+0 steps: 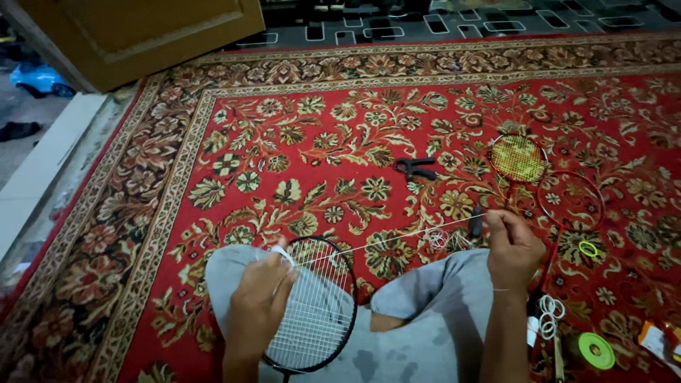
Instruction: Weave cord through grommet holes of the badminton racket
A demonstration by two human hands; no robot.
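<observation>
Racket (317, 312), black frame, white strings, lies across my lap on my left knee, head toward the carpet, its handle end running out of view at the bottom. My left hand (259, 308) rests on the string bed near the frame's upper left edge, fingers closed, pinching the string right at the frame. My right hand (512, 248) is held out to the right, above my right knee, fist closed on a small dark tool (475, 224) with the string wound or clamped at it; can't tell which. White string (386, 241) runs taut between the two hands, from the top of the frame up to the right hand. Slack loops of it bunch just left of the right hand.

Outward from there: grey trousers (440, 312), legs crossed, on a red floral carpet (298, 142). Black pliers (415, 167) lie on the carpet ahead of me, well clear of both hands. Two more rackets lie to the right: one with yellow strings (518, 157), one bare red frame (570, 200) just beside it, frames overlapping or touching at the edge. Small green ring (588, 248) near the red frame. By my right elbow: a coil of white string (550, 313) and a green reel (596, 350). Wooden door (142, 35) top left, with a blue toy car (41, 79) beyond it.
</observation>
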